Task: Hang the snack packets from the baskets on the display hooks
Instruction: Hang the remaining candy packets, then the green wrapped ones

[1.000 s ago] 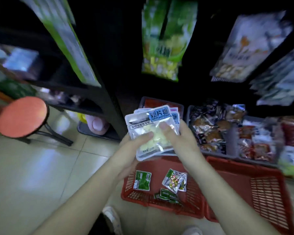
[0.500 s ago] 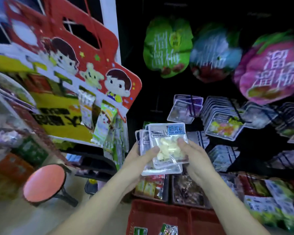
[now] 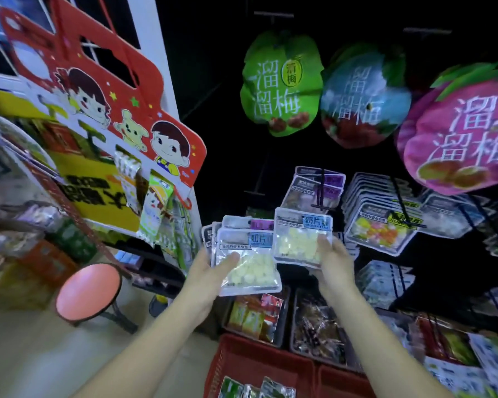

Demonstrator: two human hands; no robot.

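Two hands share the load. The left hand (image 3: 210, 271) curls thumb and fingers round a fanned stack of packets (image 3: 247, 265). The right hand (image 3: 332, 257) pinches a single packet (image 3: 301, 234) of pale sweets by its lower right corner, upright, label facing the viewer. The nearest hook (image 3: 323, 186), at twelve o'clock of that packet, carries purple-labelled packets (image 3: 314, 196); a fuller hook (image 3: 400, 201) lies at two o'clock. The red basket (image 3: 242, 360) sits at six o'clock. To hang the packet well, the right hand should probably raise its top edge level with the hook tip and line up the hanging hole, which is too blurred to locate. It should then slide the packet straight back.
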